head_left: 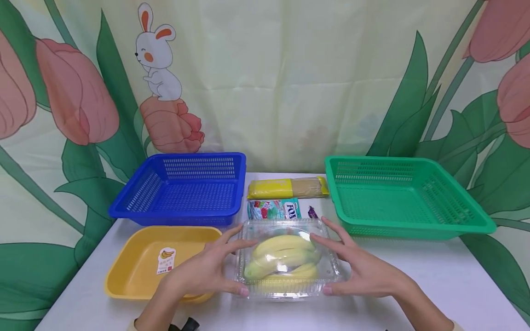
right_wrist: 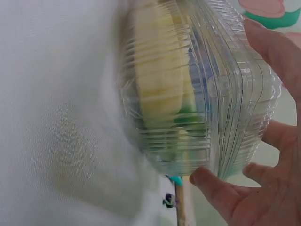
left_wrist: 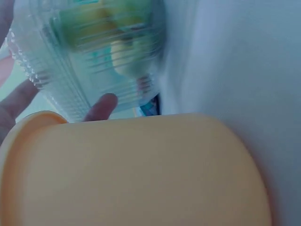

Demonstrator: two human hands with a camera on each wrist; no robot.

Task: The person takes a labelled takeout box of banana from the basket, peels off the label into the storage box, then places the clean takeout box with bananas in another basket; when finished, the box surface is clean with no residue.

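Observation:
A clear plastic clamshell box (head_left: 287,290) with yellow bananas (head_left: 279,257) inside is at the middle front of the white table. My left hand (head_left: 203,269) grips its left side, thumb at the front corner and fingers spread along the edge. On the opposite side, my right hand (head_left: 366,271) holds it the same way. The lid is closed over the bananas. In the right wrist view, thumb and fingers frame the ribbed wall of the box (right_wrist: 221,94). The left wrist view shows a fingertip against the box (left_wrist: 70,80), partly hidden by a yellow basin (left_wrist: 131,174).
Left of the box stands the yellow basin (head_left: 136,271) with a banana sticker (head_left: 166,260). Behind are a blue basket (head_left: 194,197) and, at right, a green basket (head_left: 381,202). Between them lie a noodle pack (head_left: 285,188), a FOX'S candy bag (head_left: 273,209) and a small purple item (head_left: 312,212).

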